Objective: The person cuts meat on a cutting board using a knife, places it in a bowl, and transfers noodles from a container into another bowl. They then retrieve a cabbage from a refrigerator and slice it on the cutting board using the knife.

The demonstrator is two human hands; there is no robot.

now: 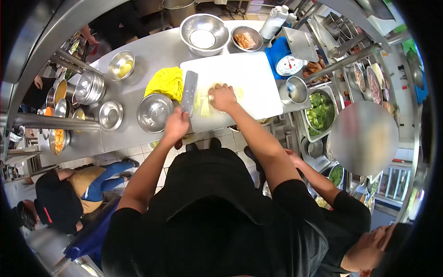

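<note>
My left hand [177, 123] is wrapped round the handle of a cleaver [189, 90], whose broad blade points away from me along the left side of a white cutting board [260, 87]. On the board, my right hand [222, 98] presses down with bent fingers over cut pale green vegetable pieces [205, 107]. More pieces show on both sides of that hand; what lies beneath its fingers is hidden. Left of the blade are a crumpled yellow cloth [164, 83] and a metal bowl [155, 113].
Behind the board stand a large metal bowl [203, 33] and a bowl of orange-red food [246, 39]. A dial scale [290, 65] and a metal pitcher [296, 89] are at the right, near a tray of green vegetables [318, 112]. Co-workers stand at both sides.
</note>
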